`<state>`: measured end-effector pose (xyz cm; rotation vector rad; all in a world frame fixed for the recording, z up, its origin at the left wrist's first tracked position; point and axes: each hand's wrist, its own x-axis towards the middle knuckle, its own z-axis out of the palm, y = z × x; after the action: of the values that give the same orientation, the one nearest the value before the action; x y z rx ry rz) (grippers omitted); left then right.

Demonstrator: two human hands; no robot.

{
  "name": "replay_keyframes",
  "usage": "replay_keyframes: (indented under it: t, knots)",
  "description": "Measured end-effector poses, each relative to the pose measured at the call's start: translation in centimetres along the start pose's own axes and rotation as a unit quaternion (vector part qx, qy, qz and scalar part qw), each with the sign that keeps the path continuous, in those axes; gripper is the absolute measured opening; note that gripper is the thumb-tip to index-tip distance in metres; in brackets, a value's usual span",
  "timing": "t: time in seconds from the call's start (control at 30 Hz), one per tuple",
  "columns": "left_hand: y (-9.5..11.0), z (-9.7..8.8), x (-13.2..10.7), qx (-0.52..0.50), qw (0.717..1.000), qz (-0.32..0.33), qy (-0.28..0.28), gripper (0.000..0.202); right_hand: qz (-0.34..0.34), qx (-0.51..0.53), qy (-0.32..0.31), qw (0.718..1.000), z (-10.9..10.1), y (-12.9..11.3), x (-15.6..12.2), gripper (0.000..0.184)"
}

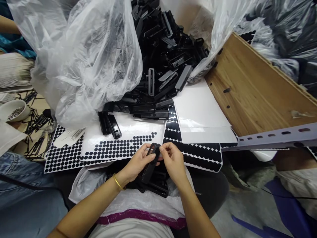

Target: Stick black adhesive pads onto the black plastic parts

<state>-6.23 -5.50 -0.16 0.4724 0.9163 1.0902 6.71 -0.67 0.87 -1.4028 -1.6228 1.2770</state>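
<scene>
My left hand (135, 163) grips a long black plastic piece (149, 168) with a carbon-fibre pattern, thumb on its face. At the piece's upper end, my right hand (173, 162) has thumb and forefinger pinched together; what is between them is too small to make out. Below both hands, similar black pieces (158, 187) lie in a plastic bag (138, 205) on my lap. Just beyond my hands is a white sheet of round black stickers (119, 148), partly peeled off. To its right lies another sheet with black dots in rows (198, 150).
A large heap of black plastic pieces (160, 49) spills from a clear bag (99, 49). Blank white sheets (200, 109) lie beside a wooden board (262, 89) with a perforated metal edge. At left are a white bowl of small parts (23, 115) and someone's jeans-clad leg (22, 188).
</scene>
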Motion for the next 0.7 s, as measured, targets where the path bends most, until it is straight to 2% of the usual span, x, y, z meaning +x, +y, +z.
replay_keyframes:
  t: [0.4,0.7]
  knots:
    - [0.30,-0.11,-0.14,0.059,0.998,0.011,0.021,0.027,-0.004,-0.033,-0.002,0.999,0.63,0.01,-0.13,0.013]
    - [0.40,0.15,-0.25,0.051,0.998,0.011,0.038,0.025,-0.050,-0.065,0.014,0.997,0.89,0.11,-0.33,0.013]
